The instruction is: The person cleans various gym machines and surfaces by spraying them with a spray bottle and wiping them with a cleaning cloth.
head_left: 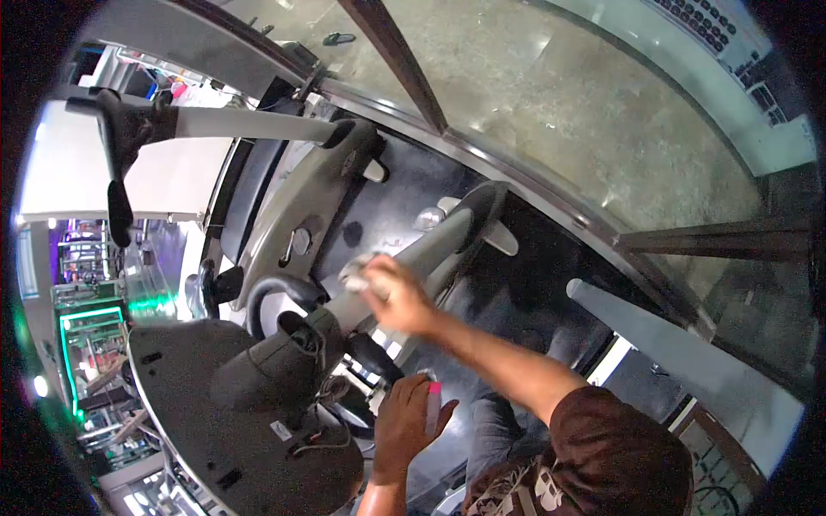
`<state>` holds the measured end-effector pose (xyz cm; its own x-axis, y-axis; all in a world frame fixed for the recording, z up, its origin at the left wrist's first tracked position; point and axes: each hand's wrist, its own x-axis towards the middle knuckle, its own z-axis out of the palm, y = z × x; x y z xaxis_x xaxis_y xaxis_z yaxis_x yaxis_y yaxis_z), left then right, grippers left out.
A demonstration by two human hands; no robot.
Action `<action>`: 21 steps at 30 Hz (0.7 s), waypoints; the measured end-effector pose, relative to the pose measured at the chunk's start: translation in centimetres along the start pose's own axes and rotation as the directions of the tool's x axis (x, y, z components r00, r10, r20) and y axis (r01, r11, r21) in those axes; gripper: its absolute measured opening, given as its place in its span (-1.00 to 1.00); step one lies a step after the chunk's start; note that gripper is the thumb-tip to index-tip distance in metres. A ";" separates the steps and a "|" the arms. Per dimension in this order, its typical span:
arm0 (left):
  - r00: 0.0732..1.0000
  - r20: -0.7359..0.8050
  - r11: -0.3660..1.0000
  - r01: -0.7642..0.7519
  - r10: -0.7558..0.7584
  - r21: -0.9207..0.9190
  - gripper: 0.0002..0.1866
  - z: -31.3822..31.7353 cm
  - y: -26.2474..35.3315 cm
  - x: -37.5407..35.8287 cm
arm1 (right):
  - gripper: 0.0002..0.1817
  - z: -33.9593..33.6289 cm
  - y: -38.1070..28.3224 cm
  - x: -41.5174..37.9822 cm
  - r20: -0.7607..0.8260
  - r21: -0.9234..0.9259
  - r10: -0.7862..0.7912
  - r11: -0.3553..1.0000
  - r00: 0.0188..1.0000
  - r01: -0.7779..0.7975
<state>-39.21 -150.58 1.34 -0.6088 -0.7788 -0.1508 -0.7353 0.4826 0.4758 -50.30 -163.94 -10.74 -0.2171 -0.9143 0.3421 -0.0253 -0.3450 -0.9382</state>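
Note:
A light grey metal post [426,254] runs diagonally through the middle, joined to the dark back of a machine console [215,404] with loose wires. My right hand [396,294] is closed around a pale crumpled cloth [357,271] against the post. Lower down, my left hand [409,421] is wrapped round a small clear bottle [433,408] with a pink top. It is near the dark handle beneath the console.
Beside the post stands another exercise machine [292,206] with a grey post and black handlebar [116,163]. A metal-framed glass partition [516,168] crosses the upper right. A wide grey bar [680,353] lies at the right.

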 end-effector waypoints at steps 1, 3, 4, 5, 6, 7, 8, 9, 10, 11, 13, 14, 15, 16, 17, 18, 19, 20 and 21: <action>1.000 0.022 1.000 0.009 -0.009 0.006 -0.47 0.1 0.0 -0.1 | -0.66 0.7 -0.2 -0.6 -0.030 -0.095 -0.089 0.992 0.996 0.086; 0.997 0.069 0.999 0.030 -0.031 0.020 -0.49 0.1 -0.1 0.1 | -0.67 0.2 0.4 -0.5 -0.044 -0.185 -0.138 0.974 0.989 0.127; 0.998 0.058 0.999 0.014 -0.016 0.031 -0.50 0.0 0.0 0.3 | -0.71 -0.7 1.1 -0.4 -0.009 -0.177 -0.067 0.982 0.998 0.064; 0.997 0.069 1.000 0.016 -0.018 0.023 -0.51 -0.1 0.1 0.5 | -0.77 -1.0 4.1 -0.3 -0.041 -0.167 -0.088 0.983 0.995 0.080; 0.996 0.083 1.000 0.023 -0.024 0.016 -0.52 -0.2 0.1 0.7 | -0.78 -1.9 7.2 -0.5 -0.068 -0.250 -0.033 0.968 0.997 0.015; 0.994 0.102 0.999 0.032 -0.033 0.010 -0.53 -0.1 -0.1 0.6 | -0.79 -3.0 10.3 -0.5 -0.055 -0.240 0.099 0.965 0.994 -0.110; 0.996 0.088 1.000 0.006 -0.009 0.031 -0.55 0.2 -0.5 0.5 | -0.80 -4.3 14.0 -0.5 -0.073 -0.258 0.112 0.958 0.991 -0.127; 0.996 0.088 1.000 0.013 -0.014 0.013 -0.55 0.4 -0.8 0.5 | -0.82 -6.0 16.2 -0.4 -0.163 -0.389 0.003 0.919 0.987 -0.067; 0.996 0.086 1.000 0.020 -0.020 -0.005 -0.54 0.4 -0.9 0.4 | -0.82 -6.9 21.1 -0.9 -0.195 -0.455 0.038 0.882 0.980 -0.125; 0.996 0.083 0.999 0.029 -0.027 -0.024 -0.54 0.4 -0.8 0.4 | -0.82 -8.9 23.0 -0.7 -0.171 -0.392 0.205 0.883 0.964 -0.257; 0.993 0.111 1.000 0.029 -0.029 -0.001 -0.48 0.5 -1.0 0.6 | -0.77 -10.6 28.9 -1.7 -0.285 -0.552 0.265 0.741 0.921 -0.383; 0.993 0.111 1.000 0.027 -0.027 -0.002 -0.46 0.7 -1.1 0.4 | -0.75 -9.9 29.8 -1.8 -0.370 -0.512 0.265 0.742 0.890 -0.434; 0.993 0.113 1.000 0.030 -0.029 -0.003 -0.44 0.6 -1.2 0.2 | -0.72 -9.1 30.5 -1.9 -0.450 -0.466 0.270 0.742 0.851 -0.482; 0.992 0.122 0.999 0.040 -0.040 -0.003 -0.46 0.4 -1.3 0.1 | -0.72 -7.9 30.4 -2.1 -0.493 -0.456 0.280 0.723 0.824 -0.518; 0.990 0.129 0.999 0.051 -0.050 -0.007 -0.48 0.4 -1.3 0.1 | -0.72 -6.4 29.6 -2.4 -0.533 -0.448 0.285 0.703 0.797 -0.552; 0.990 0.133 0.998 0.055 -0.052 -0.014 -0.50 0.5 -1.3 0.3 | -0.78 -5.5 24.9 -1.7 -0.484 -0.226 0.513 0.709 0.709 -0.668; 0.989 0.116 0.995 0.096 -0.092 -0.029 -0.54 0.6 -1.1 0.3 | -0.82 -4.3 20.1 -1.7 -0.504 -0.310 0.324 0.797 0.801 -0.518; 0.987 0.097 0.990 0.134 -0.129 -0.045 -0.58 0.8 -1.0 0.2 | -0.80 -3.4 18.2 -2.2 -0.382 -0.297 0.225 0.889 0.896 -0.350; 0.982 0.085 0.983 0.175 -0.170 -0.061 -0.61 1.0 -0.8 -0.1 | -0.74 -2.7 13.3 -2.3 -0.288 -0.124 0.294 0.932 0.911 -0.340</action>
<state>-38.84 -150.47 0.15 -0.4982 -0.8125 -0.3028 -0.8111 0.3133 0.4939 -52.82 -165.85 -24.10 -0.4865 -0.8734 0.0208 -0.0703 0.0154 -0.9974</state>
